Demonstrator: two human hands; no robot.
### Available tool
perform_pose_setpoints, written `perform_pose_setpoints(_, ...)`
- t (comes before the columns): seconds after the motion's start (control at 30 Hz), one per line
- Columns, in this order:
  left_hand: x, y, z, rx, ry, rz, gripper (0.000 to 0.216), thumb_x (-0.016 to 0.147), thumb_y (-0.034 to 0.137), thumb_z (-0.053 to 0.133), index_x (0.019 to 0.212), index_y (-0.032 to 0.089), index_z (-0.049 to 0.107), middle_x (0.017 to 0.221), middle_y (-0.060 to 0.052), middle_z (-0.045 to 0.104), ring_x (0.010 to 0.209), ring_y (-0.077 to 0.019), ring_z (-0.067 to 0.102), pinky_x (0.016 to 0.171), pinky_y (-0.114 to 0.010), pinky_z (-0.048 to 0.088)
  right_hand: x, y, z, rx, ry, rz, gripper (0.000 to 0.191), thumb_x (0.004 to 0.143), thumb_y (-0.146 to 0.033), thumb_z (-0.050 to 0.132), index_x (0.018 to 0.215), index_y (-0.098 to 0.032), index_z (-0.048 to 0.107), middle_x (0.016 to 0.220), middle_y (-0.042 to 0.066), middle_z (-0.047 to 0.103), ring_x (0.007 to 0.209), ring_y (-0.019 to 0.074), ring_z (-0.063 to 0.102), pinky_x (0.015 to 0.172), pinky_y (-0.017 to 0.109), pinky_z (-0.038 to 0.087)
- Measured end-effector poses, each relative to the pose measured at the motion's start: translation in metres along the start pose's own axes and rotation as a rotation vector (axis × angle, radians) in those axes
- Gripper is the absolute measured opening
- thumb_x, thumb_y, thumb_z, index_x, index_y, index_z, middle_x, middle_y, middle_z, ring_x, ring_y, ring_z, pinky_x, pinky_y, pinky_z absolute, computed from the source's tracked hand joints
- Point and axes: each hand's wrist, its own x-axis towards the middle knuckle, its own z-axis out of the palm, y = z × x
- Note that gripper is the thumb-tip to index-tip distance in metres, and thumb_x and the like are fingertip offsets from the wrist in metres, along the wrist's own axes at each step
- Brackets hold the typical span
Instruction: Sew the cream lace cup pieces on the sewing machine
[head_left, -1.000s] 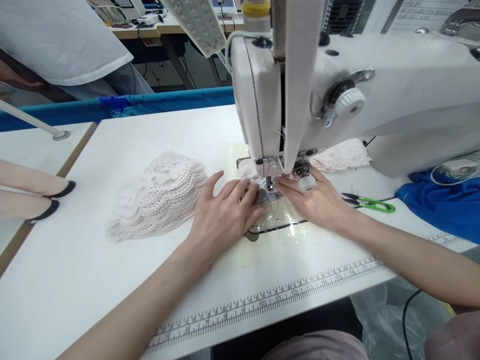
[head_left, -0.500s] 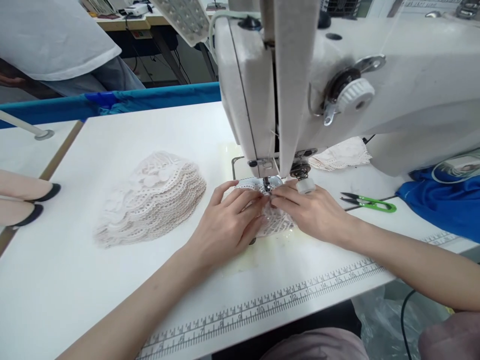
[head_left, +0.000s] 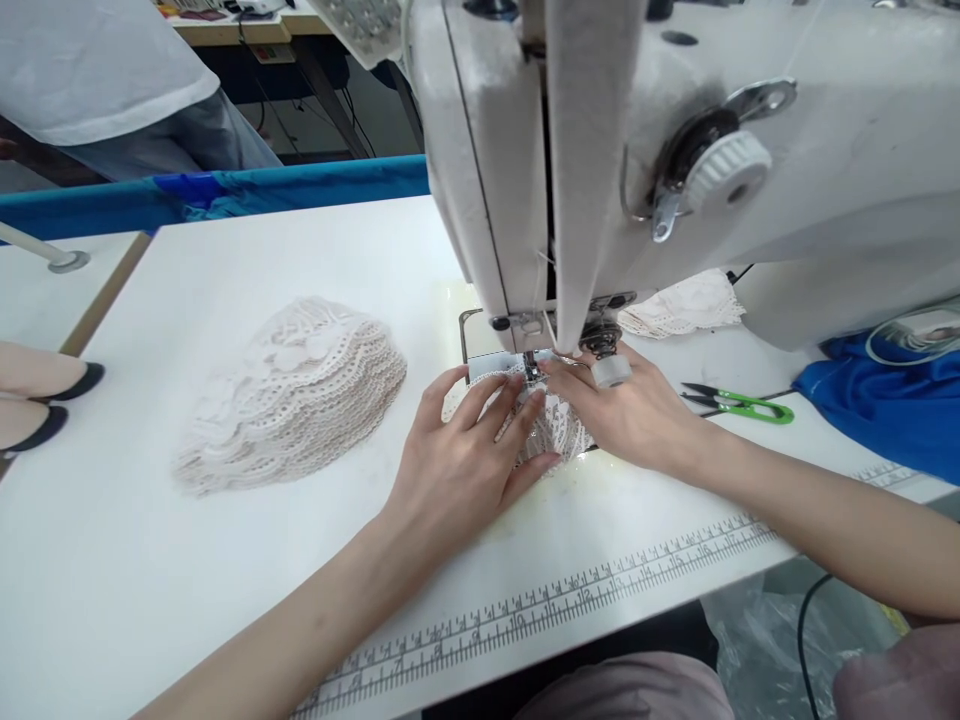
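A white lace piece (head_left: 564, 428) lies under the presser foot (head_left: 531, 366) of the sewing machine (head_left: 502, 180). My left hand (head_left: 457, 465) rests on the lace from the left, its fingers stretched out and spread, fingertips close to the foot. From the right, my right hand (head_left: 637, 410) grips the lace beside the needle, with thumb and fingers pressed together. A white knob on the machine covers part of that hand. Left of both hands lies a layered stack of lace pieces (head_left: 300, 400) with scalloped edges.
Green-handled thread snips (head_left: 750, 406) lie right of my right hand, near blue cloth (head_left: 885, 400). More lace (head_left: 686, 305) sits behind the machine head. A printed ruler (head_left: 517, 625) runs along the table's front edge. Someone in a white shirt (head_left: 112, 70) stands beyond the table.
My left hand's fingers have spread and its thumb has moved right across the lace. More of the lace shows between my hands. The view has shifted slightly.
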Motion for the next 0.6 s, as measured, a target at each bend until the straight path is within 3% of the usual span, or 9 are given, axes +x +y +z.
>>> perform_pose_setpoints(0.23, 0.001, 0.0016, 0.0011, 0.005, 0.016, -0.007, 0.04, 0.092, 0.043, 0.049, 0.117, 0.015, 0.062, 0.113, -0.013, 0.068, 0.109, -0.0273, 0.06, 0.099, -0.05, 0.036, -0.0001, 0.0012, 0.0007, 0.013, -0.004, 0.005, 0.029, 0.084, -0.006, 0.045, 0.097, -0.018, 0.068, 0.076, 0.004, 0.073, 0.114, 0.0221, 0.056, 0.103, 0.043, 0.036)
perform_pose_setpoints(0.47, 0.0006, 0.0006, 0.0004, 0.02, 0.017, -0.016, 0.04, 0.094, 0.044, 0.044, 0.118, 0.017, 0.061, 0.114, -0.011, 0.068, 0.109, -0.0249, 0.061, 0.099, -0.05, 0.036, -0.0002, 0.0001, 0.0002, -0.02, 0.004, 0.012, 0.03, 0.085, -0.007, 0.045, 0.105, -0.017, 0.065, 0.107, 0.007, 0.071, 0.106, 0.0219, 0.059, 0.101, 0.044, 0.038)
perform_pose_setpoints(0.6, 0.001, 0.0, 0.001, 0.007, 0.015, -0.024, 0.04, 0.094, 0.044, 0.044, 0.119, 0.017, 0.061, 0.115, -0.011, 0.068, 0.11, -0.0251, 0.061, 0.1, -0.051, 0.036, 0.0009, -0.0003, -0.0019, -0.052, 0.001, 0.004, 0.03, 0.085, -0.007, 0.044, 0.108, -0.014, 0.063, 0.113, 0.009, 0.069, 0.101, 0.022, 0.061, 0.099, 0.043, 0.04)
